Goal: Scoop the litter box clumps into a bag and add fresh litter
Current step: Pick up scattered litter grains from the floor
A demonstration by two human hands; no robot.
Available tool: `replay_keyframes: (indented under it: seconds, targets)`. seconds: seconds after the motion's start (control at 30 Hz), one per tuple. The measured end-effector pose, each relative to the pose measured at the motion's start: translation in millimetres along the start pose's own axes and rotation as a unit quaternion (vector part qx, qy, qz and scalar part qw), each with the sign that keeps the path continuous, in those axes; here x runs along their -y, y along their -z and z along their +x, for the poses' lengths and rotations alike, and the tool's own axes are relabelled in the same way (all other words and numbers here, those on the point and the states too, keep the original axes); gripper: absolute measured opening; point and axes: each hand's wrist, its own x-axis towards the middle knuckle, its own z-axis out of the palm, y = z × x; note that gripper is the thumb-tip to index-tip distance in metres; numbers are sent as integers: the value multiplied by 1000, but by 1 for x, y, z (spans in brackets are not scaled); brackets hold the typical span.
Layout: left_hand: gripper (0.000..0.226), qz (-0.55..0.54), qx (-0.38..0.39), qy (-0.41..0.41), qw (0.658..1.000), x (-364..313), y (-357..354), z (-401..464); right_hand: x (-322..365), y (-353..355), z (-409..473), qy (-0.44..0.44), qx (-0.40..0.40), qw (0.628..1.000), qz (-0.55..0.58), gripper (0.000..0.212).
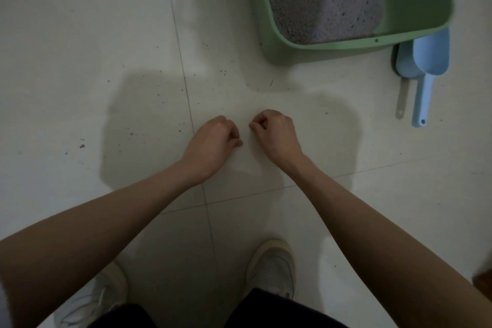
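Floor tile [80, 61]: L hand [213, 138] & R hand [275, 132] fisted, close together.

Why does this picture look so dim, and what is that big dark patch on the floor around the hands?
Head view: light is low and flat, so colours look muted. The dark patch on the tiled floor is probably the person's own shadow, lying around the left hand and right hand. The green litter box bends at the frame edge from the wide lens, and it and the blue scoop look slightly soft.

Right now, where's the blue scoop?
The blue scoop lies on the floor at the head view's upper right, beside the green litter box near corner, handle toward the person.
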Motion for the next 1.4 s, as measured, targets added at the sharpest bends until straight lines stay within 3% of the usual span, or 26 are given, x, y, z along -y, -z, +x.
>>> replay_keyframes:
  seconds: [0.13, 0.23, 0.27, 0.33, 0.37, 0.4, 0.43, 0.47, 0.6, 0.67, 0.73, 0.77, 0.87, 0.97, 1.03, 1.07, 1.1, 1.13, 1.17, 1.2, 1.23, 1.3, 1.33, 1.4]
  targets:
    - [14, 16, -1, -7, 1000, -1, 0, 0, -2, 3, -1, 8, 1, 1000, 16, 18]
    - [12, 16, -4, -16, 1000, 0, -1, 1, -2, 13, -3, -76, -13, 978, 195, 13]
    - [11, 7, -7, -15, 1000, 1, -1, 2, -3, 18, -4, -120, -17, 942, 312, 18]
    - [13, -5, -12, -11, 1000, 1, -3, 2, -4, 28, -6, -191, -5, 806, 561, 25]
    - [13, -5, -11, -10, 1000, 1, -3, 2, -6, 32, -6, -211, 3, 747, 631, 26]
    - [13, -4, -11, -11, 1000, 1, -4, 3, -8, 35, -6, -219, 8, 721, 657, 26]
    - [12, -1, -11, -15, 1000, 0, -5, 3, -8, 37, -5, -217, 14, 723, 656, 26]
    - [11, 5, -9, -21, 1000, -1, -5, 3, -9, 38, -3, -205, 16, 748, 631, 26]
    - [14, 28, 8, -35, 999, -2, -5, 3, -2, 30, 9, -143, 10, 926, 349, 17]
    - [14, 2, 3, -20, 1000, -5, 0, 6, 2, 24, 15, -94, 2, 973, 213, 13]
    - [10, -91, -17, 52, 994, -6, 9, 9, 4, 19, 18, -58, -9, 992, 107, 17]
    - [9, -178, -28, 102, 978, -4, 15, 11, 4, 17, 18, -53, -13, 995, 85, 18]
    - [17, -446, -53, 193, 872, 5, 35, 17, 2, 11, 18, -30, -16, 999, 42, 18]
    - [15, -538, -55, 193, 819, 5, 44, 19, 3, 9, 17, 0, 1, 1000, 21, 15]
    - [18, -570, -58, 175, 801, -1, 46, 23, 5, 15, 15, -23, -7, 993, 119, 12]
    - [21, -582, -59, 168, 794, -4, 48, 26, 4, 21, 13, -56, -12, 971, 233, 11]
    - [23, -590, -53, 165, 789, -8, 49, 30, 2, 29, 12, -94, -10, 922, 375, 16]
    - [24, -591, -42, 166, 788, -11, 50, 35, -2, 36, 10, -128, 4, 848, 515, 21]
    - [25, -580, -29, 170, 796, -15, 49, 40, -6, 42, 9, -148, 22, 771, 619, 23]
    - [25, -548, -18, 172, 818, -18, 49, 45, -12, 48, 9, -159, 35, 719, 676, 23]
    - [24, -484, -8, 168, 859, -22, 47, 50, -16, 52, 10, -166, 45, 694, 699, 23]
    - [19, -269, -3, 126, 955, -28, 40, 58, -24, 56, 15, -174, 37, 688, 704, 23]
    - [18, -159, -16, 85, 983, -30, 35, 62, -25, 56, 18, -184, 19, 695, 695, 23]
    - [20, -40, -45, 8, 998, -33, 29, 67, -30, 54, 28, -193, -43, 774, 602, 21]
